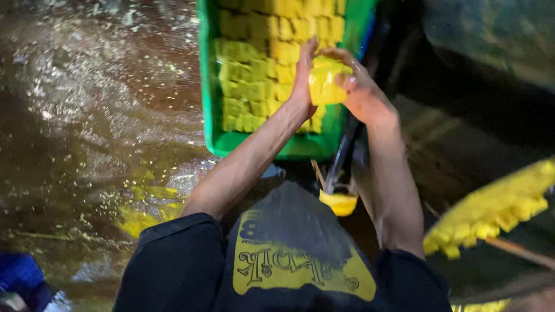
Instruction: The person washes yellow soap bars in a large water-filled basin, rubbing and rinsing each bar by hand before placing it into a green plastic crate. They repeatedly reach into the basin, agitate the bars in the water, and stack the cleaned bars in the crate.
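Both my hands hold one yellow block [325, 81] above the near right part of a green plastic crate [209, 104]. My left hand [303, 75] presses its flat palm against the block's left side. My right hand [359, 86] wraps the block from the right with fingers over its top. The crate is filled with several rows of the same yellow blocks [254, 69], stacked tightly. My forearms reach out from dark sleeves at the bottom.
The wet brown floor [87, 115] at the left shows yellow stains. A board with several yellow blocks [491, 214] lies at the right. A small yellow cup with sticks [338, 202] sits under my arms. A blue object [20, 277] is at bottom left.
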